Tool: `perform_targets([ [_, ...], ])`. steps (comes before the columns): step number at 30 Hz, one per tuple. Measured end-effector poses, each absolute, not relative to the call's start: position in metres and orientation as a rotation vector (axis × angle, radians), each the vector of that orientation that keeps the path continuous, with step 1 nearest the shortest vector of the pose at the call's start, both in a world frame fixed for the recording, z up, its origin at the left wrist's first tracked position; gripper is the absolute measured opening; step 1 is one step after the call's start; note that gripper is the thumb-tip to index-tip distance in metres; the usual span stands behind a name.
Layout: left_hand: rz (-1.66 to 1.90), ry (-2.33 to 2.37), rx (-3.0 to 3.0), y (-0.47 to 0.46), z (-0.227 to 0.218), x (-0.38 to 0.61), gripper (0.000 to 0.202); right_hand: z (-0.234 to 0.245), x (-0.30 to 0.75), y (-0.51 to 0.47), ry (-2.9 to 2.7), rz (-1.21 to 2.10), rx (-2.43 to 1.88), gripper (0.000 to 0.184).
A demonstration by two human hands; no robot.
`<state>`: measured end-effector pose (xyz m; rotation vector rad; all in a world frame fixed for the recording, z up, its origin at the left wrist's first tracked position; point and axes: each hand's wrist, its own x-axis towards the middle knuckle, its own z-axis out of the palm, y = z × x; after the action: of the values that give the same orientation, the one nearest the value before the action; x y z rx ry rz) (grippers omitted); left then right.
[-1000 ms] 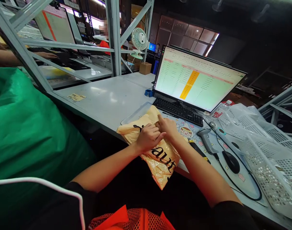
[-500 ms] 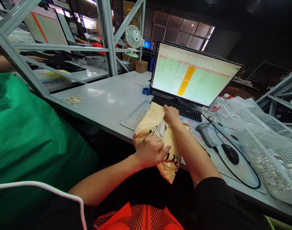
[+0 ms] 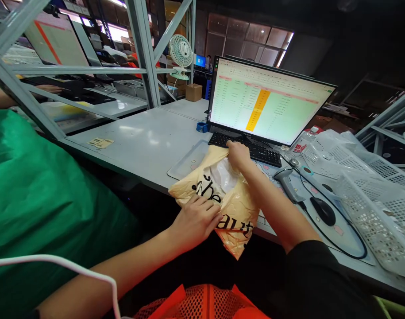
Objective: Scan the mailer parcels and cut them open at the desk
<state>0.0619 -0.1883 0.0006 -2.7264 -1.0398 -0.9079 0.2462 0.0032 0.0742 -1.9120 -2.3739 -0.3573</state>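
A pale yellow plastic mailer bag [image 3: 242,206] with black lettering lies over the desk's front edge, its lower corner hanging down. It gapes along its upper side, and white plastic [image 3: 224,173] shows in the gap. My left hand [image 3: 197,217] is closed on the near edge of that opening. At the far end, by the keyboard, my right hand [image 3: 238,156] grips the bag's upper edge with the fingers curled in. Whatever lies deeper inside the bag is hidden.
Behind the bag stand a keyboard [image 3: 264,154] and a monitor [image 3: 268,102]. To the right are a barcode scanner [image 3: 288,186], a mouse [image 3: 322,212] and a white perforated basket [image 3: 371,226]. Green fabric [image 3: 49,190] bulges at left. A white cable [image 3: 56,261] crosses the lower left.
The bag's opening has widened, uncovering more white plastic and lettering. My left hand has moved slightly left and down with the near edge; my right hand has stayed at the top.
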Motion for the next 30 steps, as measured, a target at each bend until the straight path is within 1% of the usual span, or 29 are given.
perform_targets([
  [4,-0.764,-0.751,-2.771,-0.156,0.013,0.059,0.020,0.080,0.221,-0.033,-2.642,-0.387,-1.492,0.067],
  [6,-0.707,-0.647,-2.806,-0.146,0.019,0.062,0.016,0.086,0.215,-0.045,-2.777,-0.248,-1.356,0.074],
  [8,-0.678,-0.572,-2.811,-0.141,0.021,0.064,0.011,0.098,0.217,-0.048,-2.854,0.021,-1.337,0.075],
  [10,-0.678,-0.552,-2.784,-0.142,0.016,0.063,0.010,0.113,0.225,-0.045,-2.828,0.266,-1.359,0.071],
  [12,-0.709,-0.548,-2.757,-0.145,0.009,0.062,0.016,0.126,0.231,-0.042,-2.756,0.409,-1.310,0.066],
  [14,-0.746,-0.545,-2.747,-0.149,0.005,0.062,0.023,0.127,0.228,-0.043,-2.721,0.465,-1.204,0.062],
  [16,-0.769,-0.538,-2.753,-0.152,0.005,0.063,0.026,0.114,0.214,-0.048,-2.760,0.398,-1.143,0.060],
  [18,-0.774,-0.568,-2.782,-0.152,0.009,0.062,0.027,0.090,0.196,-0.054,-2.848,0.151,-1.162,0.056],
  [19,-0.766,-0.612,-2.805,-0.151,0.013,0.060,0.028,0.077,0.188,-0.056,-2.889,0.005,-1.193,0.050],
  [21,-0.706,-0.779,-2.850,-0.145,0.020,0.049,0.038,0.056,0.179,-0.056,-2.936,-0.222,-1.254,0.036],
  [23,-0.573,-0.962,-2.879,-0.138,0.023,0.032,0.050,0.043,0.179,-0.052,-2.911,-0.322,-1.302,0.031],
  [26,-0.464,-0.991,-2.926,-0.129,0.021,0.013,0.052,0.037,0.189,-0.040,-2.794,-0.370,-1.393,0.038],
  [28,-0.570,-0.953,-2.926,-0.129,0.018,0.013,0.053,0.036,0.194,-0.031,-2.739,-0.363,-1.500,0.045],
  [30,-0.746,-0.986,-2.867,-0.134,0.017,0.023,0.058,0.037,0.197,-0.021,-2.724,-0.346,-1.583,0.049],
])
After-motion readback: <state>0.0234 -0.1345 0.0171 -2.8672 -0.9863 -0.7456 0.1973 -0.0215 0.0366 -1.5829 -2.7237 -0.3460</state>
